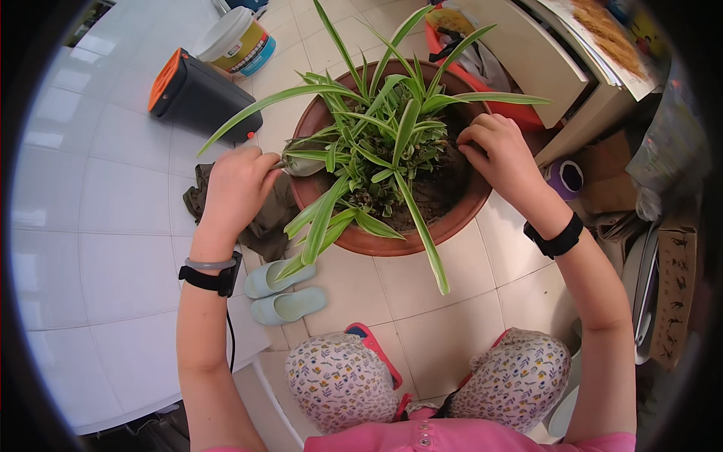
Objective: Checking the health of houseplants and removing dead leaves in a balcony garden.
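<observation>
A spider plant (392,143) with long green-and-white leaves grows in a round brown pot (444,230) on the floor. At the pot's left rim, my left hand (239,184) is closed round the end of a small metal scoop (305,162). The scoop's greyish bowl lies inside the rim, partly behind leaves. My right hand (501,151) reaches over the right rim with its fingers pinched together beside the dark soil (444,192). What its fingertips hold, if anything, is too small to make out.
A black bin with an orange top (199,94) and a white bucket (237,41) stand at the far left. Pale slippers (286,292) and dark cloth (267,222) lie left of the pot. A red container (520,113) and open drawer (538,60) are at the far right.
</observation>
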Tool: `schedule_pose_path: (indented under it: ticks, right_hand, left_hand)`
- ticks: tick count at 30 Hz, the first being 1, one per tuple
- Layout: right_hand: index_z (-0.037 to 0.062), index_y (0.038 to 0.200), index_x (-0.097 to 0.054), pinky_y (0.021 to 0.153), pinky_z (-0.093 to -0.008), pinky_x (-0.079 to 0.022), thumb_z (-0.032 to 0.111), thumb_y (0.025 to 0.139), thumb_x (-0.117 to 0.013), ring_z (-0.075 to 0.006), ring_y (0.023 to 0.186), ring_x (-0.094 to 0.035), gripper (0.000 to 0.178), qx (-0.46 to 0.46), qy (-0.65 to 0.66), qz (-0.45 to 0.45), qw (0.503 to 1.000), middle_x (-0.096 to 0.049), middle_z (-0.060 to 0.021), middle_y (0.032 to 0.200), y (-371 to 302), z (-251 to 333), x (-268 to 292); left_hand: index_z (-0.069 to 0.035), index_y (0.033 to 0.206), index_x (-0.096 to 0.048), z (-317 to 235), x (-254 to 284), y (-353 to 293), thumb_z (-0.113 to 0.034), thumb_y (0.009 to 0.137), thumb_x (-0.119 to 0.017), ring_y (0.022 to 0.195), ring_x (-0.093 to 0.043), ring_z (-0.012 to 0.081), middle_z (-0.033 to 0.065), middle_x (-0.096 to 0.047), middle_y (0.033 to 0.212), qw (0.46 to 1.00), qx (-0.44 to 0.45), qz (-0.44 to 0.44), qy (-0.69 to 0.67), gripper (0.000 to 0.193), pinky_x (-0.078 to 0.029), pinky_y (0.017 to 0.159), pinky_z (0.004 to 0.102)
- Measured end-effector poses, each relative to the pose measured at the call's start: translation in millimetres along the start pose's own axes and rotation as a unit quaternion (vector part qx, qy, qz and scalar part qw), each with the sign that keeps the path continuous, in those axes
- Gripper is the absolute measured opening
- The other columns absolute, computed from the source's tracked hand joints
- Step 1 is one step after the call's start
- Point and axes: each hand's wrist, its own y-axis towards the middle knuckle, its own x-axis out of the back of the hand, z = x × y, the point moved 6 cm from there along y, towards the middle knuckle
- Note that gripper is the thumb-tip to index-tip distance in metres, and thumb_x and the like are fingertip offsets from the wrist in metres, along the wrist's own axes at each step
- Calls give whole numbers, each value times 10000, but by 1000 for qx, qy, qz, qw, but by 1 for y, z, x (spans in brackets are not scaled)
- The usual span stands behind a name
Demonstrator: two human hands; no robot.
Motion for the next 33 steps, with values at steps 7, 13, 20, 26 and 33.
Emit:
schedule_pose_path:
  ticks: [7, 13, 20, 26, 33]
  right_hand:
    - [71, 787, -645, 739, -374, -412, 108, 740, -658, -262, 832, -537, 61, 7, -21, 33, 999, -551, -65, 785, 7, 6, -12]
    - [63, 784, -668, 749, -393, -418, 133, 734, -646, -276, 821, -540, 89, 20, -102, 81, 991, -558, -81, 777, 18, -6, -37]
    - [38, 678, -671, 703, -385, -441, 63, 651, -601, -303, 792, -595, 79, 7, -154, 140, 978, -635, -121, 759, 26, -15, -56]
    - [59, 637, -666, 692, -399, -445, 71, 638, -604, -314, 762, -600, 64, 12, -122, 143, 982, -633, -117, 688, 23, -21, -59]
    - [76, 643, -647, 717, -369, -425, 107, 702, -609, -262, 772, -547, 77, 28, -111, 174, 978, -592, -58, 693, 11, 5, -48]
  left_hand:
    - [-46, 767, -578, -9, -15, 19, -117, 702, -697, 764, -543, 306, 98, -539, 753, 999, -38, 15, -6, 153, -434, 707, 401]
    - [-39, 884, -594, -6, -18, 27, -98, 720, -674, 819, -536, 311, 99, -554, 837, 999, -46, 11, 5, 191, -426, 729, 412]
    - [-58, 1114, -581, -8, -14, 12, -84, 732, -670, 979, -541, 328, 121, -574, 1061, 999, 14, 5, -36, 394, -432, 853, 399]
    - [-51, 1189, -561, -18, -4, 3, -53, 774, -634, 1048, -540, 326, 143, -562, 1167, 994, 51, -87, -31, 421, -425, 899, 388]
    - [-5, 1129, -589, -31, 41, -47, -8, 840, -582, 1011, -561, 277, 140, -583, 1125, 961, 94, -260, -4, 290, -457, 859, 338]
